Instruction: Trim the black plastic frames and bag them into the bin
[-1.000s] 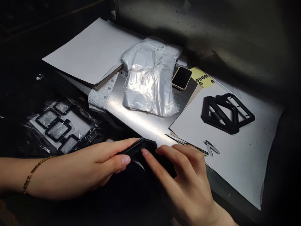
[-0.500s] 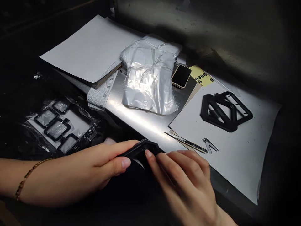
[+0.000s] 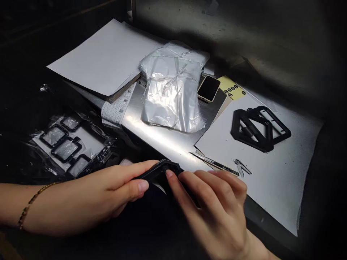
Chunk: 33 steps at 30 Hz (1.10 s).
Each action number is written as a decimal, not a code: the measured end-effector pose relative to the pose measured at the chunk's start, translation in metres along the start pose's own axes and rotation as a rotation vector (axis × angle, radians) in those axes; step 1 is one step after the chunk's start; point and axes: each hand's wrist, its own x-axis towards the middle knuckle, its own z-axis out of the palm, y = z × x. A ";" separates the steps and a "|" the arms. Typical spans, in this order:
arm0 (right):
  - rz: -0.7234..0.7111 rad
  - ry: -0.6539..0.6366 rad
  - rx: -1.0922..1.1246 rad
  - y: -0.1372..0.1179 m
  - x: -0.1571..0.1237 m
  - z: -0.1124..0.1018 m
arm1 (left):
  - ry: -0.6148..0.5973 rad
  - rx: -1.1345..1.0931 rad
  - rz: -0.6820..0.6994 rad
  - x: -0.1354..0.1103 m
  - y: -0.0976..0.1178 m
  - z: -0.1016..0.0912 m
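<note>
A black plastic frame (image 3: 154, 172) with angled corners is held over the dark area below the table's near edge. My left hand (image 3: 108, 195) pinches its left side between thumb and fingers. Around the right side of the same frame curl the fingers of my right hand (image 3: 214, 202), its thumb pressed to the inner face near the corner. Much of the frame's lower part is hidden by darkness and my right hand. More black frames (image 3: 253, 133) lie overlapping on a white sheet (image 3: 287, 187) at the right.
Nail clippers (image 3: 242, 168) and a slim cutter knife (image 3: 214, 163) lie by the sheet's near edge. Behind are a bundle of clear plastic bags (image 3: 173, 94), a phone (image 3: 209, 88), yellow sticker paper (image 3: 230, 85) and stacked white sheets (image 3: 100, 57). Bagged black frames (image 3: 66, 148) lie left.
My right thumb and fingers have shifted slightly on the frame, and the frame has tilted a little. My left hand keeps its grip. Nothing on the table has moved.
</note>
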 end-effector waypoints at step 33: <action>0.318 0.097 0.230 0.013 -0.010 -0.009 | 0.109 0.008 -0.084 0.001 0.001 0.003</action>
